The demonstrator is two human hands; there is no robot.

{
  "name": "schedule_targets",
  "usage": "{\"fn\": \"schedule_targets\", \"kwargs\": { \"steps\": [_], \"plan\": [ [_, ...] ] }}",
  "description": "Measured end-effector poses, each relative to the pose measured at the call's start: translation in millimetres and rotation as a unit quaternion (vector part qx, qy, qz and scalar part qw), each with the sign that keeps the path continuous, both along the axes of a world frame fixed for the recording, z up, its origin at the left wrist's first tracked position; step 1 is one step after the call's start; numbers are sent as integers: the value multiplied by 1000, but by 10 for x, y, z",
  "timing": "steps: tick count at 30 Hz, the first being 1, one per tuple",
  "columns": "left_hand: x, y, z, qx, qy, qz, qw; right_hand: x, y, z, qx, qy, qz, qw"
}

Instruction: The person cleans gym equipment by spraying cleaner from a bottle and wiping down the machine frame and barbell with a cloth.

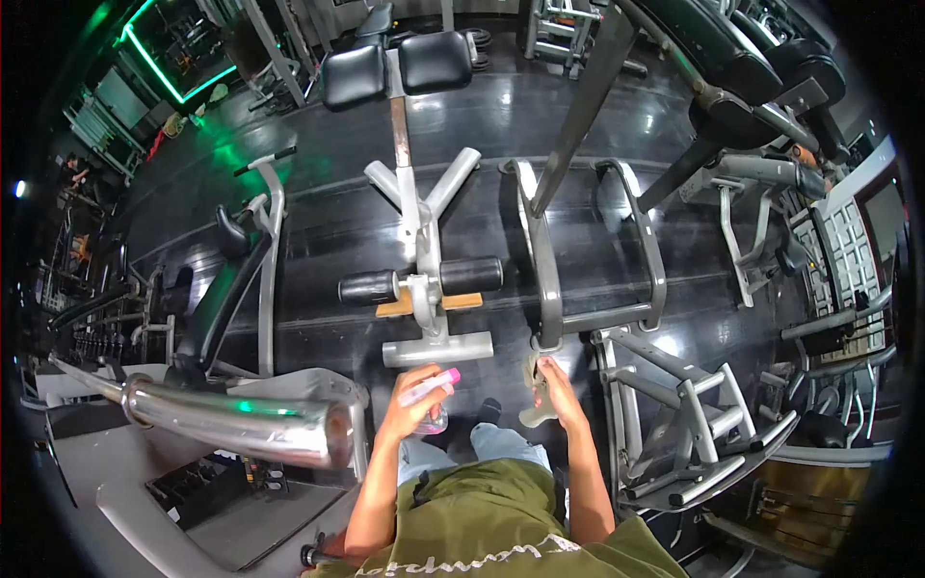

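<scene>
My left hand (412, 403) is closed around a clear spray bottle (432, 421) with a white and pink spray head, held in front of my body. In my right hand (556, 383) a pale, limp cloth (538, 409) hangs down below the fingers. Just ahead of both hands stands a grey hyperextension bench (416, 212). It has two black pads (436, 63) at its far end and black foam rollers (472, 275) near me. Neither hand touches the bench.
A shiny metal barbell sleeve (241, 419) juts in at my left. To the right are a tall grey machine frame (549, 279) and a low metal rack (694, 414). Black flooring (328, 159) runs between machines. A person (73, 173) is at the far left.
</scene>
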State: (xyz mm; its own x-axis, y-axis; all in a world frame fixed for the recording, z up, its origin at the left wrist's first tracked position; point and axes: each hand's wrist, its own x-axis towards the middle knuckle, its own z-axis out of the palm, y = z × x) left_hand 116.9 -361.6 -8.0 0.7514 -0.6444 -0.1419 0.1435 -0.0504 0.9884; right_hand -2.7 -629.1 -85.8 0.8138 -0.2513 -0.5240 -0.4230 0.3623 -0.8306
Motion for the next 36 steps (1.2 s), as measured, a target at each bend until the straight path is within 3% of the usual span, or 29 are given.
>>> {"fn": "schedule_targets", "kwargs": {
  "steps": [4,14,26,28,36],
  "plan": [
    [124,-286,-56,6,16,7,1000,253,-217,14,-4,12,-38,999],
    [706,-509,-112,-13,32,49,998,1400,-414,6,51,13,100,994],
    [1194,-390,-83,27,39,212,976,2624,-299,7,32,20,252,967],
    [1181,-357,-113,32,45,249,967,2833,-292,-58,98,70,238,964],
    [1044,-316,-241,52,53,399,914,3587,-90,-111,24,31,381,924]
  ]
}}
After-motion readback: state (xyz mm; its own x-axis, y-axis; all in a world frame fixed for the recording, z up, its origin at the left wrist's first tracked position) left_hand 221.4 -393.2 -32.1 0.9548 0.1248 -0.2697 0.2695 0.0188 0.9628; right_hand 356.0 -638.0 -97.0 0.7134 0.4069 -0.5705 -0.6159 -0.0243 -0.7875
